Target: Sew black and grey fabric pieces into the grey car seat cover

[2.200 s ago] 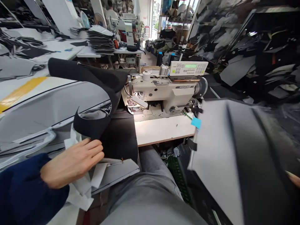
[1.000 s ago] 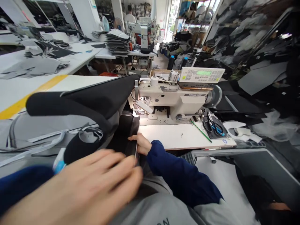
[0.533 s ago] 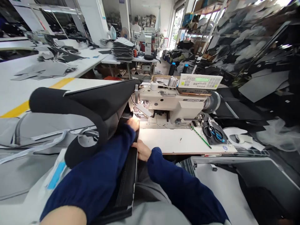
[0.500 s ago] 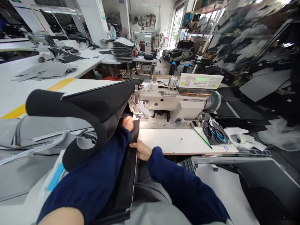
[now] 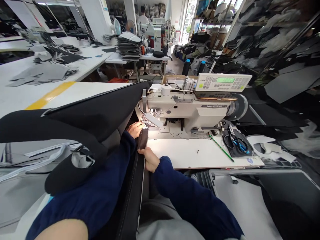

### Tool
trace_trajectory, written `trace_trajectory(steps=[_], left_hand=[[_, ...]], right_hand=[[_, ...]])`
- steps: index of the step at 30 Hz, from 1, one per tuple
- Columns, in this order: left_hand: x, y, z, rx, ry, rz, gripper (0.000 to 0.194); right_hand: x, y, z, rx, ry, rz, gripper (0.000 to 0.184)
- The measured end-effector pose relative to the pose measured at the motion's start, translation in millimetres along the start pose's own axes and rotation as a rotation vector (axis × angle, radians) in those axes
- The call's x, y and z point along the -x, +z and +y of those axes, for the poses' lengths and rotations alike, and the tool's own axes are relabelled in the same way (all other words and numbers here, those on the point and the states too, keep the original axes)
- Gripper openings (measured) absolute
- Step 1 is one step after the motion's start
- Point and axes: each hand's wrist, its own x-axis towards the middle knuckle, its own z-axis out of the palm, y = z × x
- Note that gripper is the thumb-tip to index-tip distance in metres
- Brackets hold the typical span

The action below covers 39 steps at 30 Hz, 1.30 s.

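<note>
Bridging the front edge of the table [image 5: 175, 151], the black piece [image 5: 133, 186] runs from the lit needle end of the sewing machine [image 5: 185, 106] down to the person's lap, presumably so that its seam lies in line with the needle. The left hand [image 5: 135, 129] rests beside the needle area, fingers close together and reaching onto the piece, likely to flatten it; whether they pinch it, I cannot tell at this size. The right hand [image 5: 150, 160], nearer the body, has its fingers clamped on the piece's right edge, thumb side uppermost, seemingly to hold that edge straight. The bulky part stands up on the left, out of the machine's way. Scissors [image 5: 233, 141] lie to the right.
</note>
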Motion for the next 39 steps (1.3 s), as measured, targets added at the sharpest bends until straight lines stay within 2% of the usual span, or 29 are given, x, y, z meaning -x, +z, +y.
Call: trace_trajectory(steps=[6,11,14,19,23,28,34,37,39], left_hand=[[-4.4,11.9,-5.3,0.076,-0.014,0.024,0.028],[-2.8,12.3,-10.7,0.152,-0.19,0.104,0.026],[-1.6,9.7,-9.8,0.203,-0.244,0.105,0.025],[-3.1,4.4,-4.4,0.146,-0.196,0.028,0.027],[-5.1,1.5,-3.3,0.103,-0.115,-0.026,0.029],[-4.8,0.3,-3.3,0.083,-0.079,-0.056,0.031],[1.5,-8.6,6.8,0.087,-0.074,-0.119,0.02],[4.1,-11.8,11.2,0.105,-0.075,-0.126,0.02],[5.3,-11.2,12.4,0.119,-0.089,-0.103,0.019]], right_hand=[[-3.4,-11.6,7.7,0.06,-0.009,0.01,0.026],[-8.2,-15.3,9.8,0.126,0.051,0.006,0.02],[-9.7,-15.2,7.8,0.128,0.074,0.002,0.019],[-14.3,-13.9,7.8,0.098,0.023,-0.033,0.018],[-18.9,-12.7,11.0,0.097,-0.061,-0.009,0.014],[-22.7,-12.5,13.0,0.086,-0.138,0.006,0.015],[-29.6,-9.6,9.5,0.141,-0.145,-0.023,0.017],[-13.8,-23.5,-1.1,0.272,-0.128,-0.114,0.022],[6.3,-41.6,-11.0,0.476,-0.242,-0.248,0.03]])
